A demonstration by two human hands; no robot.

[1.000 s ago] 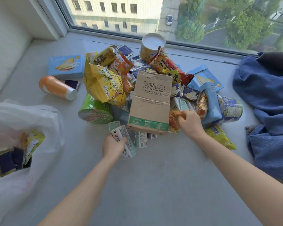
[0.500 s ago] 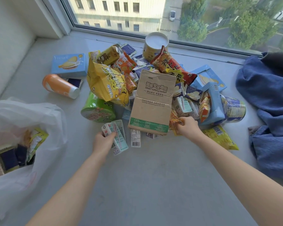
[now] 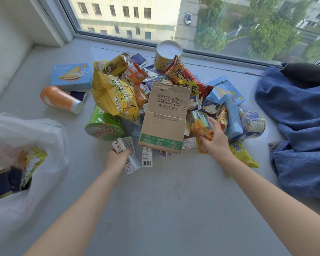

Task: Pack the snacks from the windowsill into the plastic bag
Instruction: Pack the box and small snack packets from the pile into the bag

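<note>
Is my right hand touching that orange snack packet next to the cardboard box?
Touching. The head view shows the right hand gripping the orange snack packet, fingers curled round it.

Matt brown cardboard box (image 3: 164,115), glossy yellow foil bag (image 3: 115,97) at its 9 o'clock, thin translucent plastic bag (image 3: 26,133), soft blue cloth (image 3: 299,130), smooth grey sill (image 3: 155,200)

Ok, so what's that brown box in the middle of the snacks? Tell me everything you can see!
The brown box looks like cardboard, creased, its far flap bent along a fold. Dark print says "AOC" and "Smart safety socket"; a green band crosses its near end. It lies tilted, near end low by the windowsill. A yellow bag sits close on its left, a red bag meets its far right corner, and a barcoded carton pokes out from under it.
</note>
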